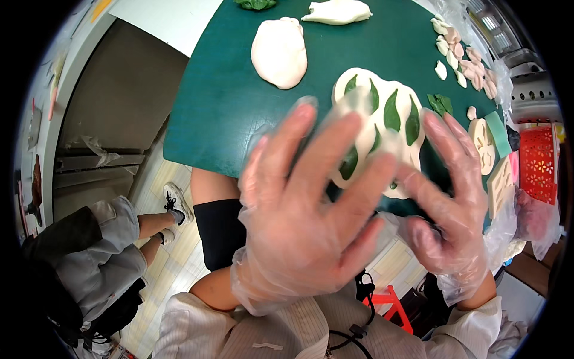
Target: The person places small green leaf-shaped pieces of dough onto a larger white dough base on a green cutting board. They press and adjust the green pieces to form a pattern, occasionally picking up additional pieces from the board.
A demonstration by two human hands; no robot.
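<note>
A cream slab with a wavy edge, apparently a mold (400, 116), lies on the green mat, with several leaf shapes of green dough-like material (392, 112) in it. My left hand (309, 202), in a clear plastic glove and blurred, is spread over its near left part and hides some of it. Beside its right edge is my right hand (453, 193), gloved too, fingers apart. Whether either hand touches the mold cannot be told. Nothing shows in either hand. A crumpled green lump (440, 104) sits just past the mold's right edge.
A pale pink dough lump (279, 54) and a cream one (337, 12) rest on the mat (215, 103). Small pink and cream pieces (471, 67) cluster far right, above two cream molds (482, 148) and a red perforated basket (538, 164). Another person's legs (154, 224) are at left.
</note>
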